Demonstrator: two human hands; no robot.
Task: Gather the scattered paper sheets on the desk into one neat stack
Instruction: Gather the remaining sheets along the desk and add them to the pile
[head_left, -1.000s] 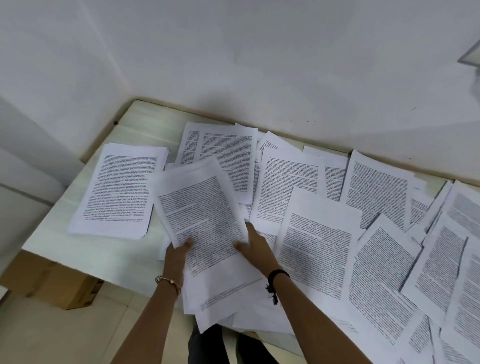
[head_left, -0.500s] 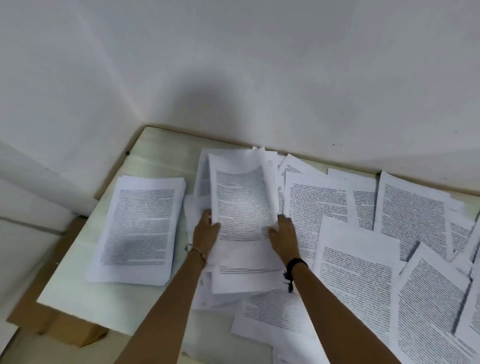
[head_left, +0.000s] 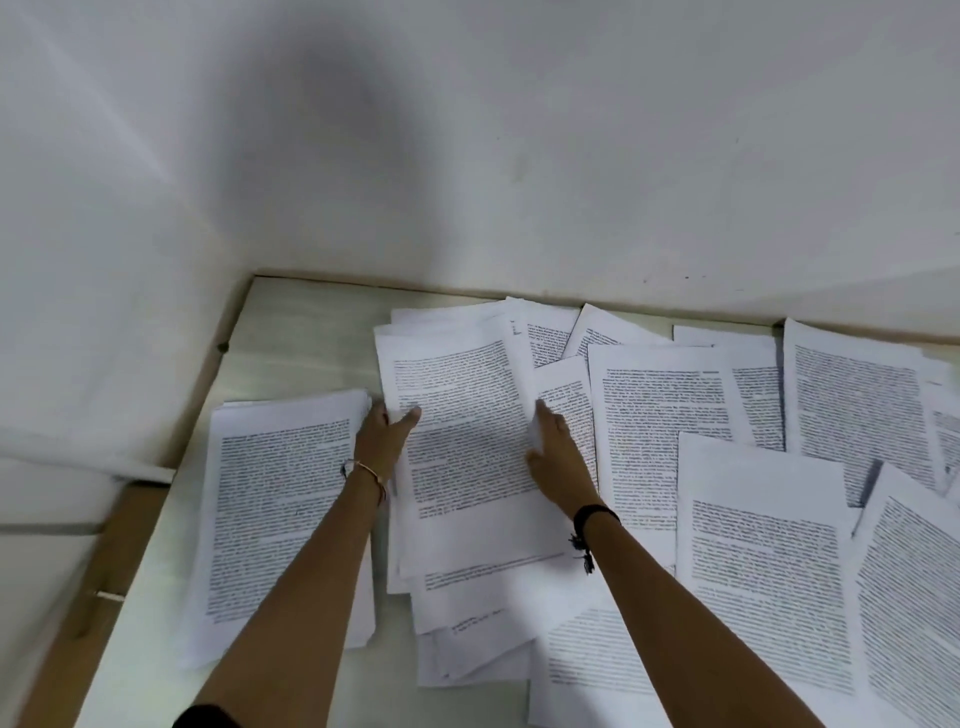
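Printed white sheets cover the pale desk (head_left: 291, 338). A loose bundle of sheets (head_left: 467, 447) lies in the middle, on top of other sheets, its edges uneven. My left hand (head_left: 382, 436) grips the bundle's left edge with the thumb on top. Along the bundle's right edge, my right hand (head_left: 558, 462) holds it with fingers pointing to the wall. A tidier stack (head_left: 275, 509) sits just left of my left hand. Several scattered, overlapping sheets (head_left: 763, 571) spread over the right half of the desk.
White walls meet at the desk's back left corner. A brown cardboard box (head_left: 104, 571) stands on the floor below the desk's left edge. Bare desk surface shows at the back left and along the front left edge.
Both hands have pushed the bundle away from the desk's front edge toward the back wall, onto the sheets lying there. It now sits flatter, close beside the left stack.
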